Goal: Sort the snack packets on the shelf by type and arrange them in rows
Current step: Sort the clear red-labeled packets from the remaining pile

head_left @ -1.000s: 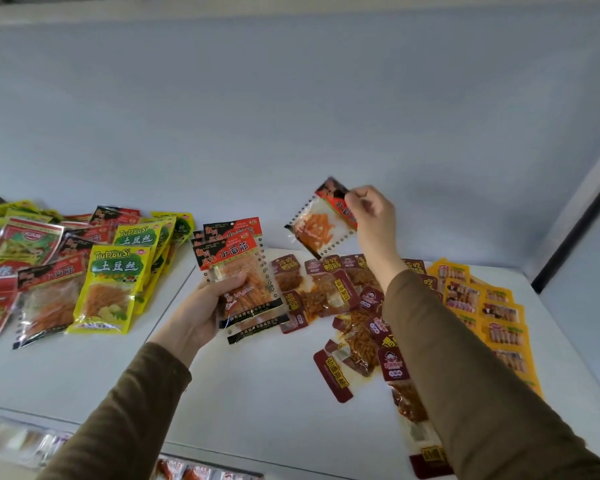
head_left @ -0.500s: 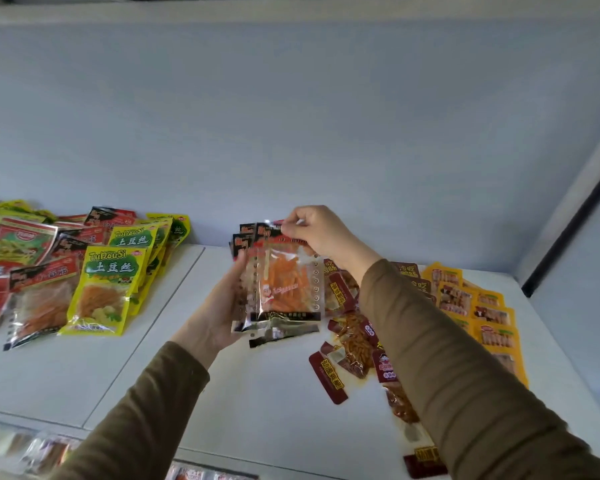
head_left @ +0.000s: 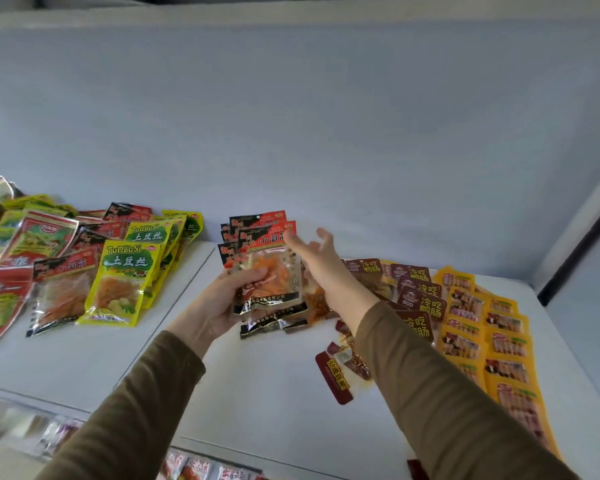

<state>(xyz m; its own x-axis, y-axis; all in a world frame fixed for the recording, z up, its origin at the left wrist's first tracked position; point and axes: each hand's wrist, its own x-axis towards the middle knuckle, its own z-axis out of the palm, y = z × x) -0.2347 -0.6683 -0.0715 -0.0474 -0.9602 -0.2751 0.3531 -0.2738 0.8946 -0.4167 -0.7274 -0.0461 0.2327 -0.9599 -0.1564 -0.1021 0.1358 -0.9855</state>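
Observation:
My left hand (head_left: 222, 299) grips a fanned stack of red-and-black clear packets (head_left: 264, 268) with orange strips inside, held above the white shelf (head_left: 264, 393). My right hand (head_left: 317, 256) hovers just right of the stack's top, fingers spread and holding nothing. Behind my right arm lie dark red packets (head_left: 418, 296) in an overlapping pile. A row of yellow packets (head_left: 465, 341) runs along the right side. One dark red packet (head_left: 336, 379) lies alone near the middle.
At the left is a mixed heap: yellow TuDouSi packets (head_left: 125, 282), red-and-black ones (head_left: 63, 289) and green-red ones (head_left: 0, 299). A seam divides the shelf boards (head_left: 174, 306). More packets show on a lower shelf (head_left: 201, 469). The grey back wall (head_left: 291, 133) closes the rear.
My right hand brought one red-and-black packet from the upper right onto the stack in my left hand, let it go and opened.

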